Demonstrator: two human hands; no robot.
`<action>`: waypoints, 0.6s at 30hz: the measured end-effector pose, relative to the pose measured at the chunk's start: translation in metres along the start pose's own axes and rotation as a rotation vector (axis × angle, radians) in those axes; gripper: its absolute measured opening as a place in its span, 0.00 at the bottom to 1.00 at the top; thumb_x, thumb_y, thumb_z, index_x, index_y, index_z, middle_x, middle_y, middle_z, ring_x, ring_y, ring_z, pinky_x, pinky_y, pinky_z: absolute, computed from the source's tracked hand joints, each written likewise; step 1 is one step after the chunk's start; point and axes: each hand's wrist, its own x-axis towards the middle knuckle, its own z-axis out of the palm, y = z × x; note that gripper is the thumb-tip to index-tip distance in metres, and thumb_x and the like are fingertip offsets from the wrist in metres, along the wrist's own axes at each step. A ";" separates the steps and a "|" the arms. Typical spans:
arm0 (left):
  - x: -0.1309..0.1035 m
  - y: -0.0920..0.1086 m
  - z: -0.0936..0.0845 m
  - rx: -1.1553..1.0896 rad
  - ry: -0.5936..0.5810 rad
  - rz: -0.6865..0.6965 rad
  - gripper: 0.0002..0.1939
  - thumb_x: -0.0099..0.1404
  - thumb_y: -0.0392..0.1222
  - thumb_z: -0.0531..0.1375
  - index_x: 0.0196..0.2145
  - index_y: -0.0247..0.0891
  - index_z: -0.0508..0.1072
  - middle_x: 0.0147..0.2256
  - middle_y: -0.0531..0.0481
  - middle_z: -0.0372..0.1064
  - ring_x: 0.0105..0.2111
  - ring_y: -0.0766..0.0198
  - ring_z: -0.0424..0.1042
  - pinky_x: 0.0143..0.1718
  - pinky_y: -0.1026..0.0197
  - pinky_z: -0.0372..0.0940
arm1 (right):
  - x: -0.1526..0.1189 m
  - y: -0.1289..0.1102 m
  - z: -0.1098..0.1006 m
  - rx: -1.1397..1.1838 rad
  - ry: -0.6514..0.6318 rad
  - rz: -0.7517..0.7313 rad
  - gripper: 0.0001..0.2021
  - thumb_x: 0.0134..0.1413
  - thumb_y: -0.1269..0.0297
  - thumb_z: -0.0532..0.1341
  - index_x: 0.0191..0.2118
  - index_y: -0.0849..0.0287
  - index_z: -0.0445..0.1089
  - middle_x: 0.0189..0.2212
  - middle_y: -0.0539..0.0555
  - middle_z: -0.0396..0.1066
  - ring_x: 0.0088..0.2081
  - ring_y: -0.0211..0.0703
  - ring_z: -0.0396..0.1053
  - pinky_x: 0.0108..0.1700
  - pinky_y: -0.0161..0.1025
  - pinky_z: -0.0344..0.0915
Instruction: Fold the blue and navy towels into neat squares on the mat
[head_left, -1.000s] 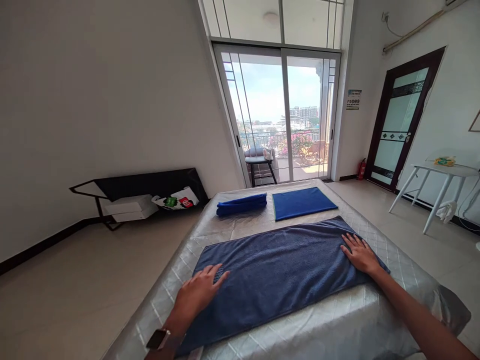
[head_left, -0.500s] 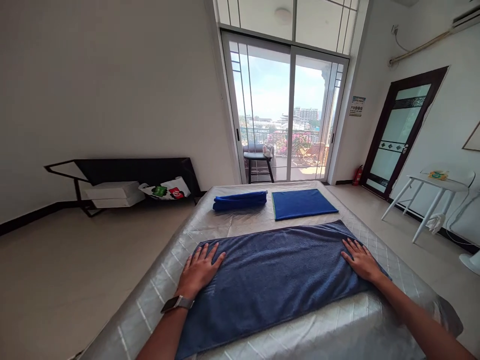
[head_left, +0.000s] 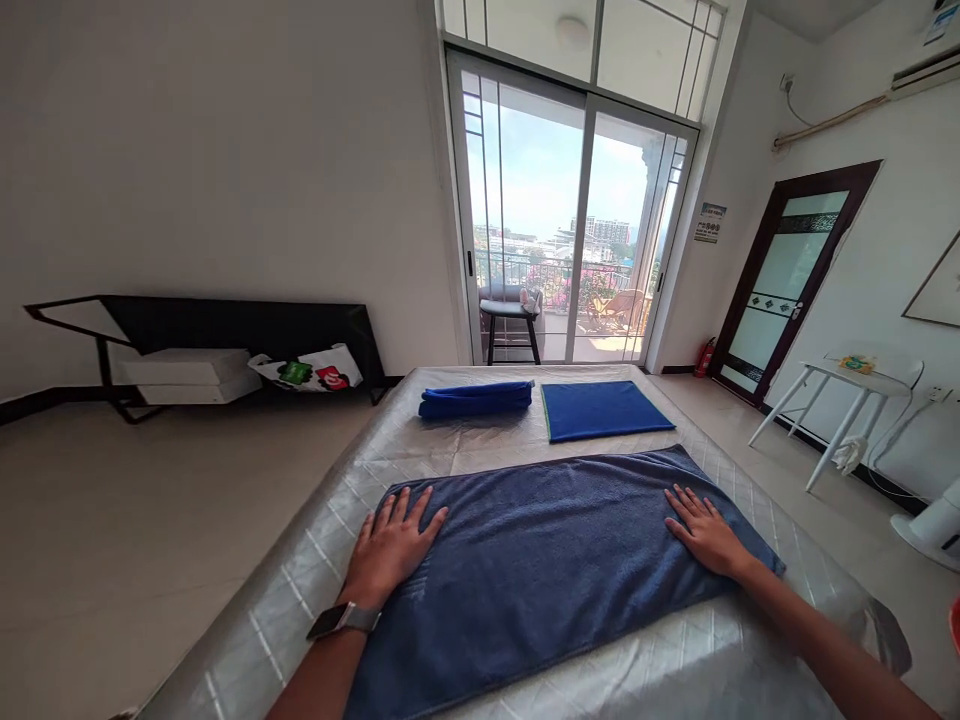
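Observation:
A dark grey-blue towel (head_left: pixel 540 560) lies spread out across the near part of the mattress, with a few soft wrinkles in it. On its left end rests my left hand (head_left: pixel 397 540), palm down with the fingers apart; a watch (head_left: pixel 343 620) is on that wrist. My right hand (head_left: pixel 705 532) lies flat on the towel's right end, fingers spread. Beyond the towel are a folded bright blue cloth (head_left: pixel 475 400) in a thick roll-like bundle and, to its right, a flat blue cloth (head_left: pixel 607 410) with a green edge. Neither hand touches these two.
The silver quilted mattress (head_left: pixel 292 590) carries everything. At left stands a black rack (head_left: pixel 292 325) with white boxes (head_left: pixel 184 375) and a printed bag (head_left: pixel 311 370). A stool (head_left: pixel 510 310) is by the sliding glass door. White table (head_left: pixel 855 378) at right.
My right hand has slid slightly left on the towel. The left hand stays on the towel's left end. The camera view has turned a little to the right.

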 end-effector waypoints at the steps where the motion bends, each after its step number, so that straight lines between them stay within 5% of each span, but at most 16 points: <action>1: 0.000 0.000 0.001 0.010 0.002 0.006 0.35 0.71 0.57 0.43 0.71 0.40 0.50 0.71 0.37 0.45 0.70 0.47 0.47 0.67 0.40 0.44 | 0.000 0.001 -0.002 0.009 -0.017 -0.003 0.34 0.67 0.42 0.39 0.73 0.53 0.46 0.73 0.53 0.42 0.72 0.49 0.39 0.71 0.54 0.38; 4: 0.001 -0.001 0.004 0.027 0.007 0.001 0.34 0.72 0.56 0.44 0.71 0.41 0.49 0.71 0.38 0.44 0.70 0.47 0.46 0.67 0.41 0.44 | 0.008 0.006 -0.014 0.039 -0.040 -0.016 0.33 0.68 0.43 0.38 0.72 0.51 0.50 0.72 0.52 0.45 0.72 0.49 0.41 0.71 0.54 0.42; 10: 0.003 -0.004 0.012 0.007 0.023 -0.014 0.34 0.72 0.56 0.42 0.71 0.41 0.49 0.71 0.40 0.43 0.70 0.49 0.45 0.68 0.42 0.43 | 0.058 0.015 -0.036 0.006 0.120 0.073 0.30 0.71 0.54 0.39 0.71 0.60 0.51 0.72 0.58 0.47 0.72 0.48 0.41 0.70 0.52 0.43; 18: 0.006 -0.012 0.020 -0.010 0.038 0.017 0.35 0.70 0.56 0.44 0.70 0.39 0.52 0.71 0.39 0.45 0.70 0.47 0.46 0.67 0.40 0.44 | 0.094 0.025 -0.010 -0.041 0.018 0.187 0.29 0.71 0.52 0.39 0.73 0.52 0.45 0.73 0.53 0.42 0.72 0.48 0.39 0.70 0.54 0.42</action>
